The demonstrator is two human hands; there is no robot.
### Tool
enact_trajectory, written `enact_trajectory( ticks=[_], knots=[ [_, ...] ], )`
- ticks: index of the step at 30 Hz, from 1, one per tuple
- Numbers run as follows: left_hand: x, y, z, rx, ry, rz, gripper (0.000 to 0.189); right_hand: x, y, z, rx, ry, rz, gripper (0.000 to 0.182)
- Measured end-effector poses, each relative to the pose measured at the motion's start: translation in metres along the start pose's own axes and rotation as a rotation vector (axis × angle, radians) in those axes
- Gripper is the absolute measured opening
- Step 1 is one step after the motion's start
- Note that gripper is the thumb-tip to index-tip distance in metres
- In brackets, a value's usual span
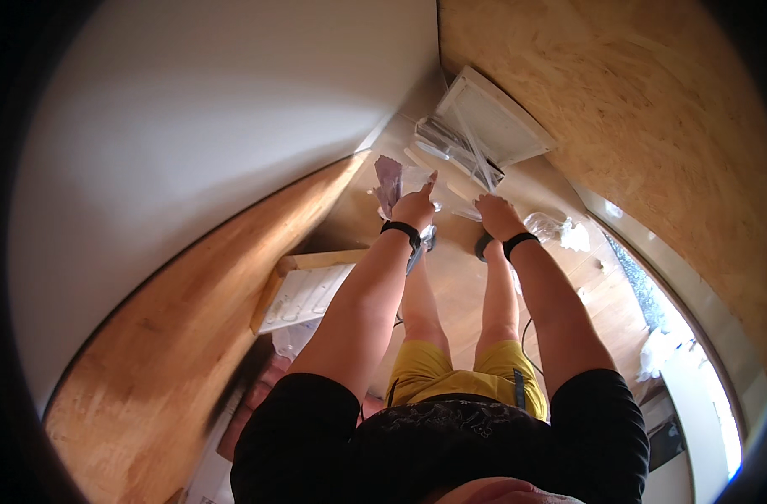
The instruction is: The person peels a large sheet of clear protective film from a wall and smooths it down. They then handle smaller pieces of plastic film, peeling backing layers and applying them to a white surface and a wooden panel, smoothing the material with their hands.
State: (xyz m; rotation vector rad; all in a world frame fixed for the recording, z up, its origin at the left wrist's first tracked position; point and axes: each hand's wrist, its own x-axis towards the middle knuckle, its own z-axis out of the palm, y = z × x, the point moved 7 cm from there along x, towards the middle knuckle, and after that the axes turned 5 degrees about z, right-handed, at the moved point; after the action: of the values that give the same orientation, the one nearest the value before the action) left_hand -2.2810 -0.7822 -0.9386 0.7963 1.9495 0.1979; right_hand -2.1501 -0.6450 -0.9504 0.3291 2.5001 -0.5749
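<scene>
My left hand (416, 205) reaches forward with the index finger extended and the other fingers curled. A crumpled mauve cloth or wrapper (389, 179) sticks out on that hand's left side, with clear plastic film (416, 177) beside it. The curled fingers look closed on the mauve piece, though their undersides are hidden. My right hand (499, 215) is lowered with its back towards me. Its fingertips are at the lower end of a long translucent strip (473, 142); whether they grip it cannot be seen. The strip crosses a white-framed panel (500, 116) leaning against the wall.
Below that panel lies a long box-like piece (456, 150). Clear plastic wrap (544, 225) and a white scrap (574, 235) are on the wooden floor (459, 283). A wood-framed white panel (304, 296) is at left. A dark cable (525, 343) runs by my legs. Wood-board walls (629, 94) close in.
</scene>
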Motion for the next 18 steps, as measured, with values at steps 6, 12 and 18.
enact_trajectory(
  ticks=[6, 12, 18],
  knots=[
    [0.028, 0.074, 0.047, -0.182, 0.060, 0.109, 0.082, -0.008, 0.075, -0.051, -0.127, 0.216, -0.184, 0.021],
    [0.047, 0.139, 0.049, -0.510, 0.236, 0.081, 0.064, 0.014, 0.132, -0.138, 0.081, 0.142, 0.068, 0.045],
    [0.028, 0.122, 0.048, -0.976, 0.288, -0.139, 0.062, 0.036, 0.104, -0.105, 0.753, 0.154, 0.570, 0.049]
  ],
)
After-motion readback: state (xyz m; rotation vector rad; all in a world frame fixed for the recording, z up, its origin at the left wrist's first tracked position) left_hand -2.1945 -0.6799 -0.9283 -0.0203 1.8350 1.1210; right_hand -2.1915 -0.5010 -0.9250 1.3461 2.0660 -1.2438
